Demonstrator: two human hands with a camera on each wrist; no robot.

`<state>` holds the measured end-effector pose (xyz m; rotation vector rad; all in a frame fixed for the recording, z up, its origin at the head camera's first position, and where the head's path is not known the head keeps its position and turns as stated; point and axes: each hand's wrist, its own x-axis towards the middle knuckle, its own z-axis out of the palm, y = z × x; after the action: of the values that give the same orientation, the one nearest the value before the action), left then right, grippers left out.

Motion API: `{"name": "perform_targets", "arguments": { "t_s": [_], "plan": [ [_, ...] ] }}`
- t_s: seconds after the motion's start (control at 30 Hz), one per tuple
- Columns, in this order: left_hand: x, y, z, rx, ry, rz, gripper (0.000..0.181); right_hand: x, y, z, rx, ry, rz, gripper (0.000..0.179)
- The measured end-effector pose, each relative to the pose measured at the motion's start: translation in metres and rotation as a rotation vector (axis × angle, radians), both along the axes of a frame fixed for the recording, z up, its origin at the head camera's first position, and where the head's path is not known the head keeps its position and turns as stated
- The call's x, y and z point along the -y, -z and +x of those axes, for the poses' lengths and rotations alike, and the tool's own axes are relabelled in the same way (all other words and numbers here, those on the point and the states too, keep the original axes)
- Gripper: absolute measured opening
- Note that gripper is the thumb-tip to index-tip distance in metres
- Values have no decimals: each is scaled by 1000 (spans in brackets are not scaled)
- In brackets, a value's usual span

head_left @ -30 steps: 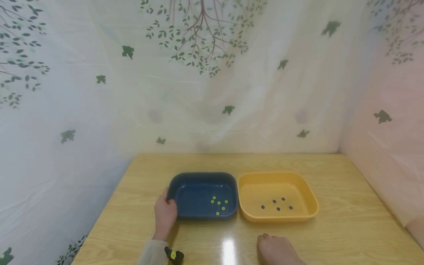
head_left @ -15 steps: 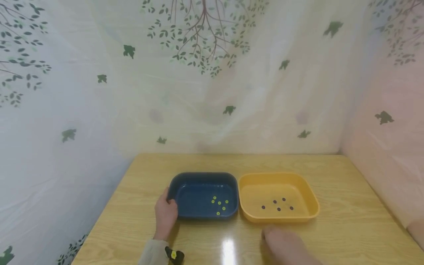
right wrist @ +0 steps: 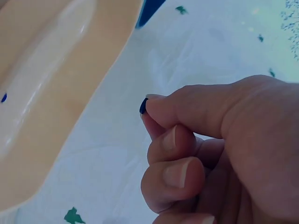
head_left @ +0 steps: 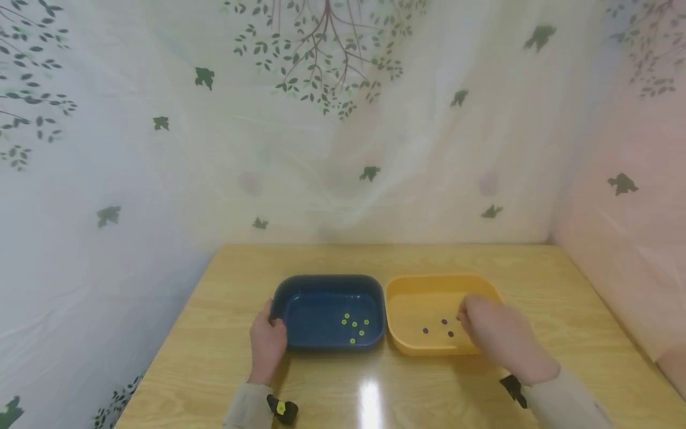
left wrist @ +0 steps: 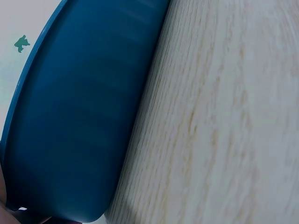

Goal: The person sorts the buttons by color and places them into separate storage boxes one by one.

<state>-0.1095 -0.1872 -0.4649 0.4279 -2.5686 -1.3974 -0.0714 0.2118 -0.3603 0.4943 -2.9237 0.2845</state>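
Observation:
My left hand (head_left: 268,341) grips the left end of a dark blue tray (head_left: 308,344), thumb over its rim. In the left wrist view the tray's outer wall (left wrist: 84,102) fills much of the picture. Several small yellow buttons (head_left: 354,325) lie in its right half. Over the right part of a yellow tray (head_left: 409,345) is my right hand (head_left: 495,328). Between thumb and forefinger it pinches a small dark blue button (right wrist: 143,106), its other fingers curled. Dark buttons (head_left: 444,322) lie on the yellow tray's floor; the hand hides that tray's right corner.
Both trays stand side by side on a wooden table (head_left: 332,387), their near ends almost meeting. Behind and at the sides hangs a pale sheet (head_left: 300,179) printed with leaves and branches. Each wrist wears a black strap (head_left: 282,410).
My right hand has risen from the table in front of the yellow tray to above its right side, covering some dark buttons. The left hand keeps its hold on the blue tray.

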Motion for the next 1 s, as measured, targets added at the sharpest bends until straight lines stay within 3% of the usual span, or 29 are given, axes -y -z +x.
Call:
{"name": "perform_targets", "arguments": {
  "t_s": [0.3, 0.5, 1.0],
  "plan": [
    [-1, 1, -1, -18, -8, -20, 56, -9, 10, -21, 166, 49, 53, 13],
    [0, 0, 0, -2, -3, -11, 56, -13, 23, -31, 254, 94, 25, 11],
    [0, 0, -1, 10, -9, -7, 57, -18, 54, -45, 342, 111, 19, 12]
  ]
}}
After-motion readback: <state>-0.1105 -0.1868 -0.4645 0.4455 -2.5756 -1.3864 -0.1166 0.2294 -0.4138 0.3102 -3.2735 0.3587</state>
